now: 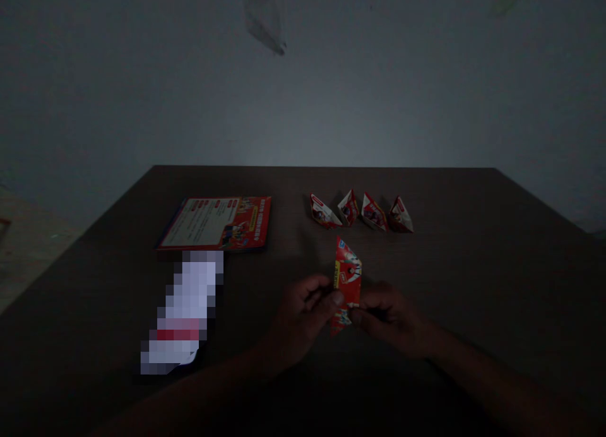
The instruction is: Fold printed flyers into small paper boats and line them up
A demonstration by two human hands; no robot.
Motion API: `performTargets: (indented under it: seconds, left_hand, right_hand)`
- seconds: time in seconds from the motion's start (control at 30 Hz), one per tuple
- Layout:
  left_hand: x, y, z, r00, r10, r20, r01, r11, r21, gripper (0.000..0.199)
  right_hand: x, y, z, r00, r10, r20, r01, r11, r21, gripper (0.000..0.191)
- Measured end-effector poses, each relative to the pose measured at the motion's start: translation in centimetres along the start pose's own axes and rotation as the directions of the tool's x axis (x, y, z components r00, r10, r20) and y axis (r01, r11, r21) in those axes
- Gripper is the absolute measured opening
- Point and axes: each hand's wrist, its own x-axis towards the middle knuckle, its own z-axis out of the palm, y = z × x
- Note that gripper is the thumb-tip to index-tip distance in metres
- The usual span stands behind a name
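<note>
A folded red paper piece (349, 279) with yellow and white print stands upright between my two hands, above the near middle of the table. My left hand (305, 307) is closed on its left side, the thumb across its lower front. On the other side, my right hand (391, 314) pinches its lower right edge between thumb and fingers. Beyond my hands, several folded paper shapes in red and white stand in a row, among them one at the left (324, 212) and one at the right (401, 216).
A stack of printed red and white sheets (203, 222) lies on the dark table (288, 181) at the left. Nearer me is a bright, pixelated long object (184, 311). A pale wall (379, 96) rises behind, with a clear plastic thing (265, 14) at the top.
</note>
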Motion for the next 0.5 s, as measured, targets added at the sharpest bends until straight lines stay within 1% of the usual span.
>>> performTargets:
  seconds: [0.1,0.2,0.33,0.5]
  left_hand:
    - [-0.14,-0.35,-0.10,0.997,-0.012,0.079,0.011,1.000,0.014,0.028]
    - [-0.21,-0.50,-0.19,0.992,-0.020,0.125,0.014,0.999,0.046,0.029]
    - [-0.17,-0.31,-0.20,0.992,-0.003,0.127,-0.005,0.998,0.063,0.028]
    - [-0.15,-0.11,-0.15,0.993,-0.018,0.120,0.009,0.997,0.079,0.028]
  right_hand:
    - [0.07,-0.06,0.00,1.000,-0.018,-0.021,0.018,1.000,0.012,0.027]
    - [0.09,-0.12,0.06,1.000,-0.001,-0.019,0.002,1.000,0.017,0.024]
    - [0.08,-0.10,0.10,1.000,0.029,-0.002,-0.029,0.999,0.023,0.025]
    - [0.18,0.08,0.17,0.999,-0.039,0.020,0.039,0.999,0.004,0.023]
